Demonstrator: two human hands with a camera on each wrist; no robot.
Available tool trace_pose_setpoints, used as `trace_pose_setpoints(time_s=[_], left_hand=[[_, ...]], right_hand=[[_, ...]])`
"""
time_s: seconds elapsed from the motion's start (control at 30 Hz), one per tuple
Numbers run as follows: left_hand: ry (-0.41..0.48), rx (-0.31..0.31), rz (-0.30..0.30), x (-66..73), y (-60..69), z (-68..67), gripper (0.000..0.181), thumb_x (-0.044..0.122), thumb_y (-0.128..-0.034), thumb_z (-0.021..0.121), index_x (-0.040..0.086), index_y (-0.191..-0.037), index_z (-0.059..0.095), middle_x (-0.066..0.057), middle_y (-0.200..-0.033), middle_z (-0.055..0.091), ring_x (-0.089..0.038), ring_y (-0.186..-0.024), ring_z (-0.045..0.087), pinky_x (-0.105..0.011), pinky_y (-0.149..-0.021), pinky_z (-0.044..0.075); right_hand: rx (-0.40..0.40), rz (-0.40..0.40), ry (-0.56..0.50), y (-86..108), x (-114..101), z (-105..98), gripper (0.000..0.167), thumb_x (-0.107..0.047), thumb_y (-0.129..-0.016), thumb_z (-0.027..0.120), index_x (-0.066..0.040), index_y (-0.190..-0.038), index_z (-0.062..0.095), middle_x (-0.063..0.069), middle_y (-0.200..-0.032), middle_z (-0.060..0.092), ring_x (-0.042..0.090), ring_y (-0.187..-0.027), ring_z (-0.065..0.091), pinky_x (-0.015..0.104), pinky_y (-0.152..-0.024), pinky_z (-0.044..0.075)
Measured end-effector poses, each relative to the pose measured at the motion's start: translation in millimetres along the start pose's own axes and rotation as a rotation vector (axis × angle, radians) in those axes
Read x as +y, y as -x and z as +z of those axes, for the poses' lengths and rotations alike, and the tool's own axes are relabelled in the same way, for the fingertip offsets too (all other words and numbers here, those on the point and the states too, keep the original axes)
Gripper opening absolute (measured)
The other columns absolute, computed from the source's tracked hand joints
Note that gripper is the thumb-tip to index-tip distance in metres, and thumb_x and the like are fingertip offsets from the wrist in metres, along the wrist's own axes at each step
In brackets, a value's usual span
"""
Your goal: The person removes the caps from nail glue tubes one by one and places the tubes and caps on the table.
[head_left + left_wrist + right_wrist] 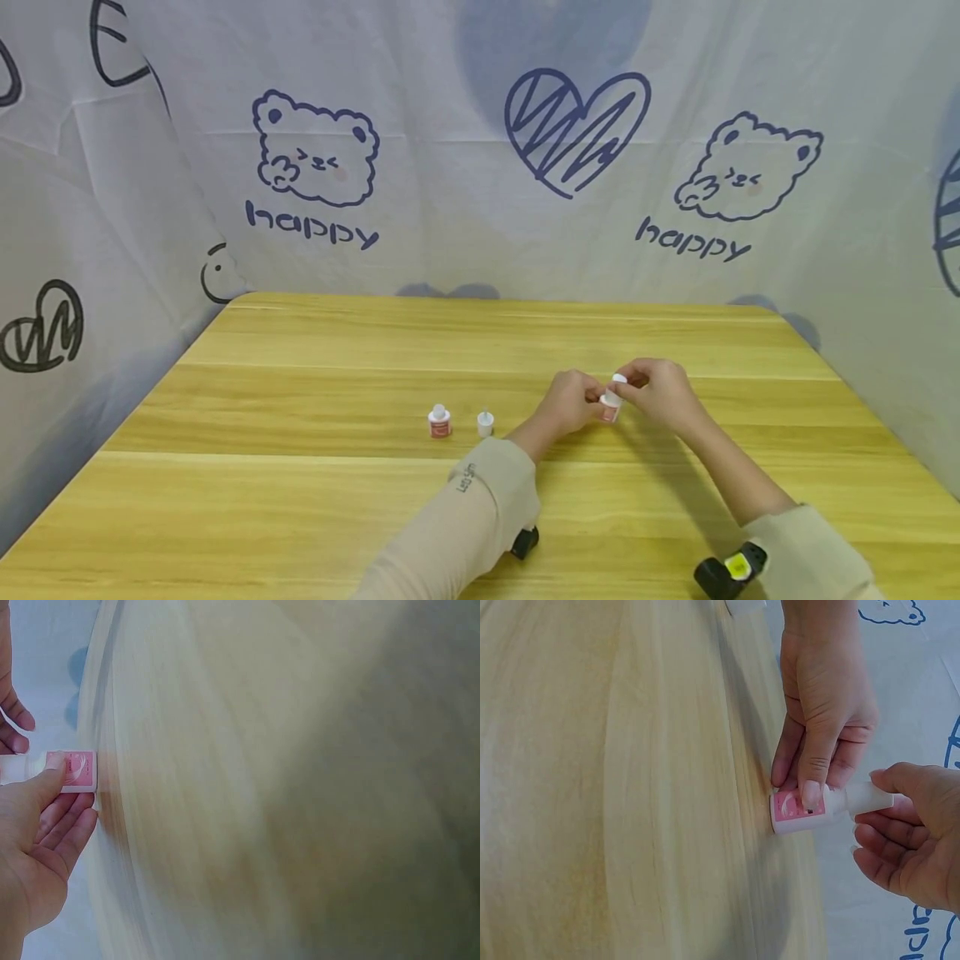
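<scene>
A small white bottle with a pink label point(610, 411) is held near the table's right half. My left hand point(564, 403) grips its body, the thumb lying across the label point(789, 804). From the other side, my right hand point(662, 393) pinches the white cap point(875, 798) at the top of this bottle. Cap and neck line up; whether the cap is seated or loose I cannot tell. In the left wrist view, the bottle point(81, 771) shows at the left edge, with part of the right hand point(13, 712) beyond.
Left of my hands, a second pink-labelled bottle point(439, 423) stands upright on the wooden table point(300, 500), its white nozzle uncovered. Beside it sits a loose white cap point(485, 425). A white cloth printed with bears and hearts point(442, 167) hangs behind the table.
</scene>
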State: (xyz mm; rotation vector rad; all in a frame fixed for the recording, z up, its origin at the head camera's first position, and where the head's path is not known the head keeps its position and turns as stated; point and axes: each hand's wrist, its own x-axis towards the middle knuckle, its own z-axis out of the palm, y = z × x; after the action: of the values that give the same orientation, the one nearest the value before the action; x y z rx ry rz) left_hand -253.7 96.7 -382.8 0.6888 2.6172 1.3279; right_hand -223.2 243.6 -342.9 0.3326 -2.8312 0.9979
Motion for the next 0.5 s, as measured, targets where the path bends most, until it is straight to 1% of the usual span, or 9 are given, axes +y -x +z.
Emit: trace_pose_setpoints(time_s=[0.2, 0.33, 0.5], left_hand=[[0.019, -0.001, -0.008, -0.5, -0.5, 0.5, 0.011, 0.01, -0.0791, 0.072, 0.0, -0.083, 0.073, -0.007, -0.081, 0.073, -0.001, -0.059, 0.049, -0.011, -0.054, 0.042], [0.015, -0.006, -0.006, -0.6, -0.9, -0.1, 0.012, 0.011, -0.079, 0.072, 0.0, -0.084, 0.073, -0.007, -0.082, 0.073, -0.001, -0.06, 0.049, -0.011, -0.054, 0.042], [0.023, -0.009, 0.001, -1.2, -0.8, 0.2, 0.013, 0.01, -0.0786, 0.072, -0.001, -0.086, 0.072, -0.008, -0.082, 0.073, 0.0, -0.06, 0.05, -0.011, -0.055, 0.043]], right_hand=[[0.029, -0.002, -0.005, 1.2, 0.9, -3.7, 0.017, -0.013, -0.087, 0.064, 0.003, -0.09, 0.067, 0.014, -0.083, 0.067, 0.02, -0.077, 0.059, 0.022, -0.056, 0.045], [0.043, 0.0, 0.006, 1.8, 2.8, -5.2, 0.016, -0.015, -0.087, 0.065, 0.001, -0.09, 0.067, 0.012, -0.083, 0.068, 0.02, -0.078, 0.06, 0.022, -0.058, 0.046], [0.057, -0.015, 0.006, 2.4, 3.2, -5.4, 0.015, -0.013, -0.086, 0.066, 0.002, -0.089, 0.067, 0.013, -0.082, 0.068, 0.019, -0.077, 0.06, 0.022, -0.057, 0.046]])
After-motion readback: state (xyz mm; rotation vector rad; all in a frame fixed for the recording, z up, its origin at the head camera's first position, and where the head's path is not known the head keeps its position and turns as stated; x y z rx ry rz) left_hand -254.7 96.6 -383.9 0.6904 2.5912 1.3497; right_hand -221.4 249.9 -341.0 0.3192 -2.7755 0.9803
